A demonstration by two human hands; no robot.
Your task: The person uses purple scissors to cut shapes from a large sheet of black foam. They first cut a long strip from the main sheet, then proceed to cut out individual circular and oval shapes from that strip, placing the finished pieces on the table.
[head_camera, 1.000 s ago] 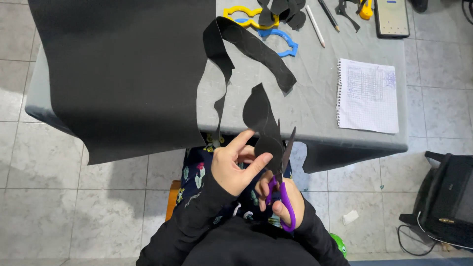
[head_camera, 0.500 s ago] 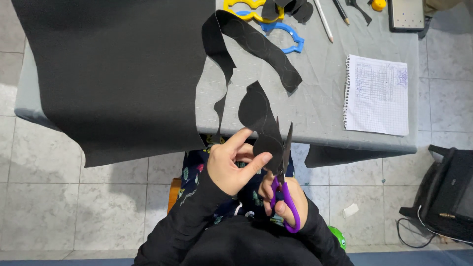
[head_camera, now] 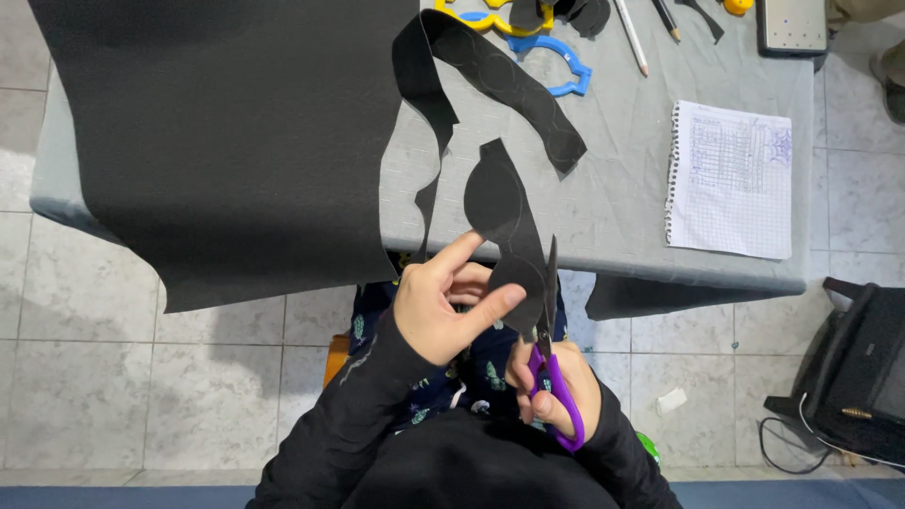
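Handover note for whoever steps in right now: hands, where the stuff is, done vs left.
Left hand: pinches the black cut-out strip at its rounded lower end.
Right hand: grips the purple-handled scissors, blades pointing up along the strip's right edge.
Black sheet: draped over the grey table, wavy cut edge on its right side.
Done: strip is free of the sheet.
Left: trimming around the rounded shape; another loose offcut lies on the table.

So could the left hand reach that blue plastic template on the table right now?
Probably not without letting go: the left hand is pinching the black cut-out piece near the table's edge, and the blue template lies far across the table, beyond a black strip.
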